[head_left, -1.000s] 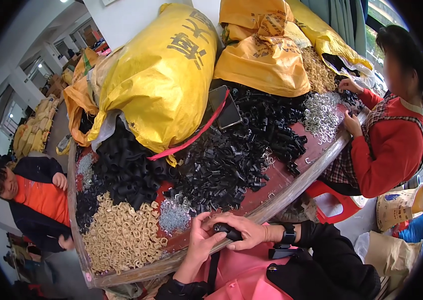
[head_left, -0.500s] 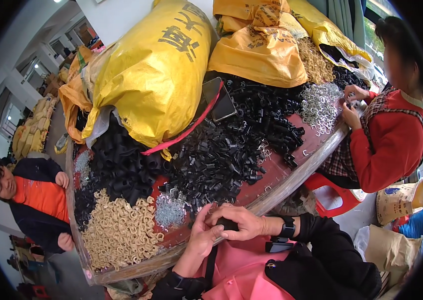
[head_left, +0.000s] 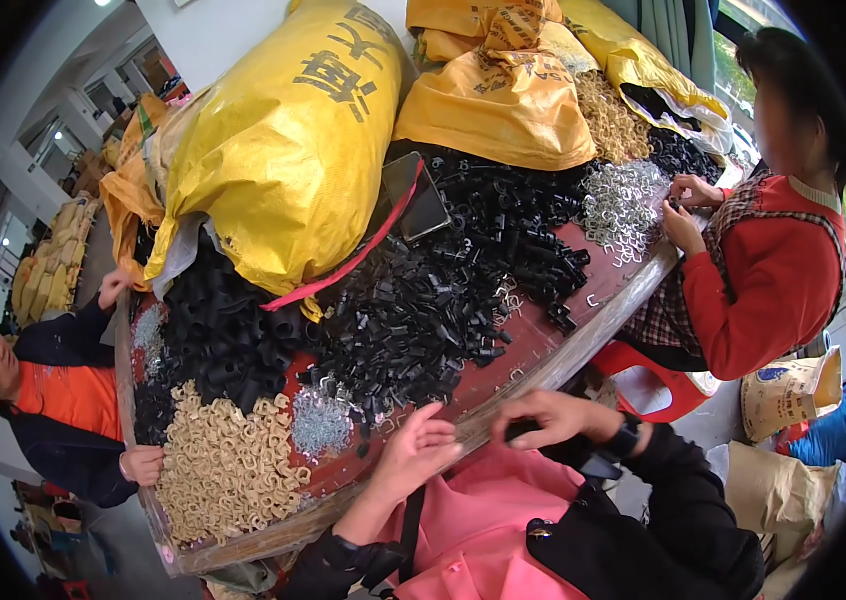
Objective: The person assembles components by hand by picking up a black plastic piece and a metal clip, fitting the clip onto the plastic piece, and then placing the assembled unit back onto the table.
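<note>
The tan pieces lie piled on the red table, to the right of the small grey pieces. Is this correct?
No: the tan pieces lie piled on the red table, but to the left of the small grey pieces, as the head view shows.

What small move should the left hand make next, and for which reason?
Perhaps the left hand should reach toward the pile of small black parts: it is open, appears empty and is close to that pile, while the right hand is curled and seems to hold a dark piece.
</note>
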### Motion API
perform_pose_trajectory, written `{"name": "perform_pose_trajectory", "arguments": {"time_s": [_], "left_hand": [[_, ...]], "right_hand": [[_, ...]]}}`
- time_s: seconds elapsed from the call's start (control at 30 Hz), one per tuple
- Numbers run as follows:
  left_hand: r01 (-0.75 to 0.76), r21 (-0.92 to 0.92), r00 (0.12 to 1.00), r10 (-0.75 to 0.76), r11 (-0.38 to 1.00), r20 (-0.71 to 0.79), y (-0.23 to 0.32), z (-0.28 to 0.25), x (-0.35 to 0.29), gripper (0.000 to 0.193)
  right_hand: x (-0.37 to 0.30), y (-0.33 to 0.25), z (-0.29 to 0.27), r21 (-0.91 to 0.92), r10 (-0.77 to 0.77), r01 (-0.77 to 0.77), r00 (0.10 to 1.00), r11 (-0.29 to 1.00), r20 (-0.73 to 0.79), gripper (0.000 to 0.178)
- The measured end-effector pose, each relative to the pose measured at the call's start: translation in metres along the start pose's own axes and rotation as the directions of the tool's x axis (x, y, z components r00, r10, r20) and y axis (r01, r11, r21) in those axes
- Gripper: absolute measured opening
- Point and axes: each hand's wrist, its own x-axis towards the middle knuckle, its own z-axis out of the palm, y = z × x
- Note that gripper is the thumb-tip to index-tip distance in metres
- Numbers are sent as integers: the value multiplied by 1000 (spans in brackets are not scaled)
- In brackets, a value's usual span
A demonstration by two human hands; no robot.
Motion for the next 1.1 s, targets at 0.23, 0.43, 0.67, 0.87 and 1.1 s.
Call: {"name": "perform_pose_trajectory", "arguments": {"time_s": [0.23,0.43,0.67,0.87,1.1], "left_hand": [[-96,27,988,98,995,-121,-3,-47,-11,51],[-63,567,897,295,821,-329,-5,-81,-26,38],[61,894,755,564,445,-333,3,-98,-51,31],[241,960,556,790,143,-257,14,-143,-60,25],[328,942,752,622,-65,-219,10,-178,-29,20]], "right_hand": [[-105,55,0,-523,345,-318,937,790,-49,31],[-55,9,-3,10,258,-258,966,966,24,31],[66,-4,15,-494,-20,-29,995,869,-94,24],[113,-1,38,-526,58,-71,997,847,-40,21],[135,30,39,-869,-96,-2,994,495,-57,14]]}}
